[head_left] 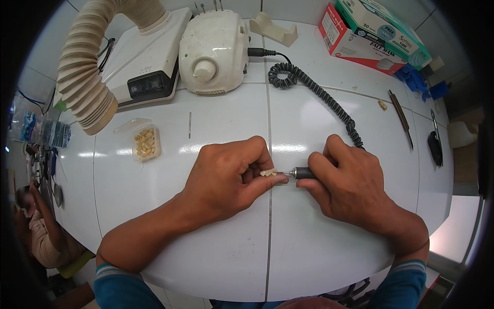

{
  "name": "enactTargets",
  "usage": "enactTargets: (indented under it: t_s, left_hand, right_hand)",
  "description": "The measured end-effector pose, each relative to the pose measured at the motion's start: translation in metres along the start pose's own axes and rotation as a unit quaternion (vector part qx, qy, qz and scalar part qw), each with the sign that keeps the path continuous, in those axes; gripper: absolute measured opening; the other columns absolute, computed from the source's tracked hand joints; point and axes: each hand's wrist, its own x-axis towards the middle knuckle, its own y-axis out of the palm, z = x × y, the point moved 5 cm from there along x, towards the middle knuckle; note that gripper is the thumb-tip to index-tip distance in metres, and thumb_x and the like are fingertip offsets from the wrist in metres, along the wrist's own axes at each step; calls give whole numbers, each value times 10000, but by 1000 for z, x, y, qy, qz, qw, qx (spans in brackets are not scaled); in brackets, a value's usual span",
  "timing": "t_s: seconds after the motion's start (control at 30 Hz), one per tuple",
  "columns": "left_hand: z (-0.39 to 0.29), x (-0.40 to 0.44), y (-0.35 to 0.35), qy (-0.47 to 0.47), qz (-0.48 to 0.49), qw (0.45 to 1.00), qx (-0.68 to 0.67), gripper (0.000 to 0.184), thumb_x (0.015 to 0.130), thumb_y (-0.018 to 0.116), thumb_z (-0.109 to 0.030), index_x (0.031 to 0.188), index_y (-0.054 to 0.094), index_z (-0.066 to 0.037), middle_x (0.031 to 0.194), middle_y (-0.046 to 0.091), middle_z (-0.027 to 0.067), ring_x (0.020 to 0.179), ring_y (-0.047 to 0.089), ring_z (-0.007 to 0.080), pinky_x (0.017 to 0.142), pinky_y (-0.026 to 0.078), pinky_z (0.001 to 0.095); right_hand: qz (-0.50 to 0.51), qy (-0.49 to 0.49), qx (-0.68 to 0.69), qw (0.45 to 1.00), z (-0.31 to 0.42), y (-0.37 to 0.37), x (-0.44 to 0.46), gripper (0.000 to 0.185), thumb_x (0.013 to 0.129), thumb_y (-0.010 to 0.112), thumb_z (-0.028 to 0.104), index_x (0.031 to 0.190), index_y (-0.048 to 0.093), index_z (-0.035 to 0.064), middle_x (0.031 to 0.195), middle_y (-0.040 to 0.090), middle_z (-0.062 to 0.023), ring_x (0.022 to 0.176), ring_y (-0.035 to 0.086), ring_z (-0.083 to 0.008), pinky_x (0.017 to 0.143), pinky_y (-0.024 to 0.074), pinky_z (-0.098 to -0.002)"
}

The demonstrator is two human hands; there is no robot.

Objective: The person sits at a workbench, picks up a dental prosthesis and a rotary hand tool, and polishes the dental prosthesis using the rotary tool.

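Observation:
Between the thumb and fingers of my left hand (229, 175) is a small cream-coloured dental piece (268, 172), like a row of false teeth. My right hand (350, 185) is closed around a black and silver rotary handpiece (303, 173). Its thin bit points left and meets the dental piece, or comes very close to it; I cannot tell which. A coiled black cord (329, 100) runs from the handpiece side up to the white control unit (213, 54). Both hands are over the middle of the white table (226, 257).
An open plastic box of tooth-like pieces (146, 143) and a loose bur (190, 125) lie left. A ribbed suction hose (85, 77) hangs upper left. Face mask boxes (370, 38), a brown pointed tool (401, 118) and a black-handled tool (435, 147) are right. Another person (49, 232) sits far left.

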Motion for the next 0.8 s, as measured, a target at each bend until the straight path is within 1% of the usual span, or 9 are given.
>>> enactTargets:
  t_s: [0.17, 0.27, 0.37, 0.47, 0.57, 0.8]
  left_hand:
    - [0, 0, 0, 1, 1, 1000, -1, 358, 875, 1000, -221, 858, 691, -41, 753, 743, 64, 621, 678, 127, 583, 542, 286]
    - [0, 0, 0, 2, 2, 1000, 0, 361, 875, 1000, -222, 852, 687, -42, 753, 743, 66, 618, 679, 131, 580, 541, 287]
    - [0, 0, 0, 3, 0, 1000, -3, 365, 874, 1000, -223, 848, 684, -43, 751, 743, 68, 618, 680, 134, 579, 539, 287]
    - [0, 0, 0, 4, -1, 1000, -1, 368, 873, 1001, -224, 846, 682, -42, 747, 739, 69, 618, 680, 135, 578, 538, 289]
    - [0, 0, 0, 2, -1, 1000, -2, 371, 871, 1002, -227, 845, 681, -43, 744, 736, 68, 618, 678, 136, 577, 537, 290]
    - [0, 0, 0, 2, -2, 1000, 1, 371, 869, 1003, -232, 850, 684, -45, 744, 736, 65, 619, 680, 137, 577, 538, 291]
  right_hand:
    - [7, 13, -6, 1000, 0, 0, 0, 382, 1003, 818, 453, 990, 678, 98, 911, 522, -71, 667, 618, -215, 573, 501, -390]
    - [-3, -4, 1, 1000, 0, 0, 0, 379, 1003, 821, 449, 990, 677, 98, 911, 520, -69, 662, 610, -213, 570, 498, -391]
    - [3, 13, 2, 1000, 0, 0, 0, 377, 998, 826, 443, 982, 675, 98, 911, 520, -69, 661, 608, -215, 568, 497, -392]
    - [-3, -9, 6, 1000, 0, 0, 0, 377, 994, 830, 441, 983, 676, 97, 913, 519, -71, 657, 605, -218, 567, 496, -394]
    - [-2, 6, 3, 1000, 0, 0, 0, 381, 990, 832, 445, 976, 676, 98, 914, 523, -74, 661, 612, -220, 567, 498, -395]
    - [5, 5, 4, 1000, 0, -1, 0, 375, 995, 828, 441, 990, 681, 96, 916, 530, -75, 663, 619, -221, 568, 499, -395]
